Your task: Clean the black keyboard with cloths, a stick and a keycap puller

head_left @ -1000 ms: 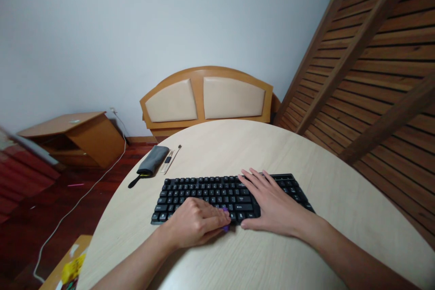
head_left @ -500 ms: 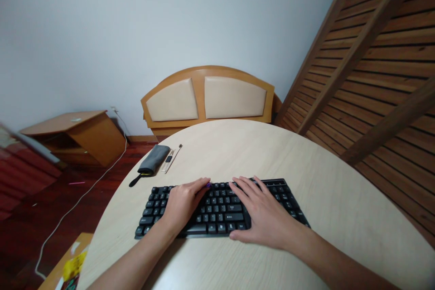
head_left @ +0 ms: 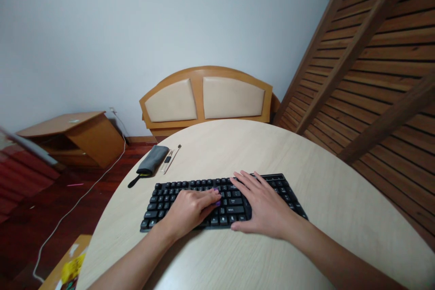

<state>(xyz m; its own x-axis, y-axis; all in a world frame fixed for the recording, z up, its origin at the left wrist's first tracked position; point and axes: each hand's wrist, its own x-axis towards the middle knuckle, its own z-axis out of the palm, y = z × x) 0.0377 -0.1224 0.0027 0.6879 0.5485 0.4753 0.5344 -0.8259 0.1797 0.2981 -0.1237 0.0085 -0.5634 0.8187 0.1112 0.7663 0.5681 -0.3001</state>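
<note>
A black keyboard (head_left: 159,204) lies on the pale round table (head_left: 340,217) in front of me. My left hand (head_left: 190,210) is closed over its middle keys, fingers pressed together round a small purple thing (head_left: 218,203). Most of that thing is hidden, and its kind cannot be made out. Over the right part of the keyboard rests my right hand (head_left: 265,208), fingers spread and nothing in them. Its thumb reaches the front edge.
Left on the table are a grey folded cloth pouch (head_left: 153,159) with a black loop, a slim stick with a dark tip (head_left: 173,158) and a small black piece (head_left: 167,159). A headboard (head_left: 200,99) stands behind, wooden slats (head_left: 384,68) at right, a low cabinet (head_left: 95,138) at left.
My left hand has slid right across the keys and slightly nearer, with the purple thing. The keyboard's left end has shifted a little to the right and away. My right hand has barely moved.
</note>
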